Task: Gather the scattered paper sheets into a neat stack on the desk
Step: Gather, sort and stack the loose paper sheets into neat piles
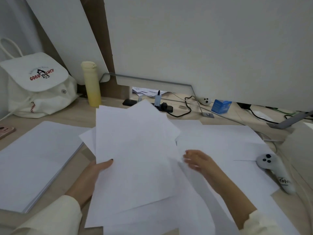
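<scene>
Gripping a fanned bunch of paper sheets (pixel 135 150) by its lower left edge, the left hand (pixel 94 173) has its thumb laid across the top sheet. Its fingers are curled out of sight underneath. The bunch is uneven, with corners sticking out at different angles, and it is tilted up above the middle of the table (pixel 81 114).

The right hand (pixel 198 160) lies just right of the bunch with its fingers stretched nearly straight and holding nothing. It rests on the loose sheets (pixel 220 138) that overlap across the right half of the table. Motion blur smears the fingertips, so exactly where they meet the paper is hard to make out.

More sheets lie flat under the raised bunch and run off the bottom edge of the view. A squared-up stack (pixel 37 160) sits well apart at the left, its near corner hidden by a cream sleeve (pixel 50 217).

A white controller (pixel 271 167) lies on the right-hand sheets. At the back of the table stand a yellow bottle (pixel 91 83) and a white bag (pixel 39 87). The raised paper partly covers a black power strip (pixel 166 108), and a small blue box (pixel 221 106) is near it. A pink phone (pixel 6 131) is cut off by the left edge.
</scene>
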Motion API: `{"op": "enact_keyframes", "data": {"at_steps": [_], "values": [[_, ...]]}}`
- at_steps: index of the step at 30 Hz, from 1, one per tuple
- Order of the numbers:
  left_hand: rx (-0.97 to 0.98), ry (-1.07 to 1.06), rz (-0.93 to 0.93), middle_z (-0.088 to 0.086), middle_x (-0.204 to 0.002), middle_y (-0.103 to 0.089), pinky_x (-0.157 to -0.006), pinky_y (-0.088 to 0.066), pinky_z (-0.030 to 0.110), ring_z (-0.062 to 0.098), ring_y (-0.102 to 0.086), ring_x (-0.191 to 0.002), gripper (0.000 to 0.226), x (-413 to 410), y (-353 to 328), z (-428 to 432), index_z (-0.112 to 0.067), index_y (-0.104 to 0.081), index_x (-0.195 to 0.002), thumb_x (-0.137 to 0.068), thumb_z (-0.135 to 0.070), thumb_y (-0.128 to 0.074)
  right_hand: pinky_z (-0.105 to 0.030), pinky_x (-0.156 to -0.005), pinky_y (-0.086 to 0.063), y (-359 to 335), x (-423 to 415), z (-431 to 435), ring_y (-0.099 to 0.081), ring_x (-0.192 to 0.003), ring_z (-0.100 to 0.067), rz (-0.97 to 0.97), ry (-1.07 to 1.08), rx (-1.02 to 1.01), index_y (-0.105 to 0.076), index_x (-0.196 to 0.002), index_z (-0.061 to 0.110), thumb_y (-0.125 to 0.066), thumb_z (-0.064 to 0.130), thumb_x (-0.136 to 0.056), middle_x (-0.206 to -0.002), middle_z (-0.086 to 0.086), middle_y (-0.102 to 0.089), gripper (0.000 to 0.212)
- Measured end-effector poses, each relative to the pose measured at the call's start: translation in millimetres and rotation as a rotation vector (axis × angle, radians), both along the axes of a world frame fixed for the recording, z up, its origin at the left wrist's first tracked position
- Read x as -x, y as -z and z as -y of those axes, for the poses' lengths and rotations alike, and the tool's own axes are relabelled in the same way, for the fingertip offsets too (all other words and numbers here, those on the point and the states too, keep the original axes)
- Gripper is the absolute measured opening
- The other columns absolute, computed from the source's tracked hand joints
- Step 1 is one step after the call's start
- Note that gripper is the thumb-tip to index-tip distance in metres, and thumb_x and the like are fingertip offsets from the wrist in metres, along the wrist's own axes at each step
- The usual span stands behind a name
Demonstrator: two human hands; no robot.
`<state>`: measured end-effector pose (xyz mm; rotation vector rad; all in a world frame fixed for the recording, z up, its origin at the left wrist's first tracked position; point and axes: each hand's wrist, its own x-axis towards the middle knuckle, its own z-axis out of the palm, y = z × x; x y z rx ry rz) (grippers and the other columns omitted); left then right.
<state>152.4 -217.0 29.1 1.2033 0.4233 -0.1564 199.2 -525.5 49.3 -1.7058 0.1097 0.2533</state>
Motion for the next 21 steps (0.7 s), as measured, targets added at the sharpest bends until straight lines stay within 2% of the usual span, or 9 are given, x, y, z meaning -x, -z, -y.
{"op": "enact_keyframes", "data": {"at_steps": [3,7,10,12,14,17,19,20,21], "values": [[0.04,0.061,0.032,0.011,-0.103,-0.073,-0.073,-0.052,0.038,0.026,-0.072,-0.084,0.039,3.0,-5.2,-13.2,-0.008,-0.065,-0.113,-0.076,-0.022,-0.068,-0.031,-0.097,-0.042,-3.5,-14.6,9.7,-0.055,-0.112,-0.02,-0.023,0.105,0.036,-0.05,-0.13,0.015,-0.059,0.042,-0.086,-0.128,-0.004,-0.055,0.052],[0.037,0.134,0.055,0.012,-0.105,-0.072,-0.067,-0.057,0.039,0.03,-0.071,-0.087,0.071,3.4,-11.9,-20.7,-0.012,-0.068,-0.106,-0.042,-0.032,-0.091,-0.034,-0.081,-0.051,-26.2,-19.8,-4.4,-0.063,-0.1,-0.02,-0.159,0.011,-0.344,-0.057,-0.111,0.024,-0.047,0.048,-0.09,-0.11,-0.001,-0.066,0.033],[0.058,0.171,0.029,0.015,-0.106,-0.072,-0.074,-0.054,0.042,0.031,-0.071,-0.087,0.072,3.8,-12.7,-16.2,-0.01,-0.068,-0.105,-0.041,-0.031,-0.092,-0.034,-0.074,-0.055,-31.7,-28.2,-21.6,-0.064,-0.097,-0.021,-0.144,0.12,-0.509,-0.056,-0.118,0.017,-0.045,0.039,-0.095,-0.107,-0.003,-0.068,0.034],[0.075,0.179,0.01,0.016,-0.108,-0.071,-0.081,-0.052,0.044,0.034,-0.07,-0.092,0.06,3.5,-10.7,-7.1,-0.009,-0.067,-0.109,-0.054,-0.024,-0.087,-0.035,-0.069,-0.052,-30.4,-29.4,-35.0,-0.064,-0.094,-0.022,-0.142,0.218,-0.551,-0.058,-0.12,0.011,-0.046,0.034,-0.097,-0.105,-0.005,-0.068,0.035],[0.072,0.175,-0.006,0.016,-0.109,-0.071,-0.086,-0.051,0.045,0.034,-0.069,-0.096,0.05,1.8,-8.3,3.6,-0.009,-0.065,-0.113,-0.066,-0.016,-0.078,-0.036,-0.072,-0.051,-25.6,-30.3,-45.4,-0.062,-0.1,-0.025,-0.15,0.282,-0.591,-0.056,-0.123,0.009,-0.045,0.034,-0.097,-0.111,-0.006,-0.066,0.037],[0.047,0.184,-0.031,0.014,-0.106,-0.072,-0.085,-0.052,0.043,0.032,-0.07,-0.094,0.06,-1.5,-4.4,14.9,-0.009,-0.063,-0.116,-0.06,-0.015,-0.083,-0.037,-0.082,-0.051,-24.6,-31.8,-53.6,-0.061,-0.104,-0.027,-0.136,0.303,-0.616,-0.056,-0.119,0.011,-0.047,0.033,-0.097,-0.11,-0.008,-0.065,0.032],[0.03,0.241,-0.05,0.013,-0.104,-0.073,-0.074,-0.056,0.037,0.03,-0.071,-0.091,0.084,-4.6,-3.4,18.0,-0.01,-0.064,-0.113,-0.037,-0.026,-0.094,-0.033,-0.077,-0.053,-23.1,-34.3,-53.9,-0.065,-0.09,-0.023,-0.145,0.249,-0.561,-0.06,-0.105,0.011,-0.05,0.023,-0.095,-0.096,-0.007,-0.068,0.017],[0.032,0.242,-0.051,0.011,-0.099,-0.074,-0.067,-0.057,0.033,0.028,-0.072,-0.087,0.094,-7.8,-1.3,17.6,-0.01,-0.065,-0.109,-0.023,-0.031,-0.096,-0.026,-0.064,-0.053,-23.1,-34.1,-53.8,-0.065,-0.071,-0.018,-0.161,0.212,-0.49,-0.062,-0.089,0.01,-0.051,0.016,-0.094,-0.078,-0.005,-0.067,0.014],[0.042,0.221,-0.041,0.01,-0.093,-0.075,-0.059,-0.058,0.03,0.026,-0.073,-0.081,0.099,-11.0,1.4,16.2,-0.011,-0.066,-0.104,-0.012,-0.033,-0.095,-0.02,-0.05,-0.048,-22.0,-33.3,-53.6,-0.058,-0.053,-0.015,-0.179,0.184,-0.416,-0.059,-0.072,0.01,-0.05,0.011,-0.093,-0.061,-0.004,-0.059,0.023]]}}
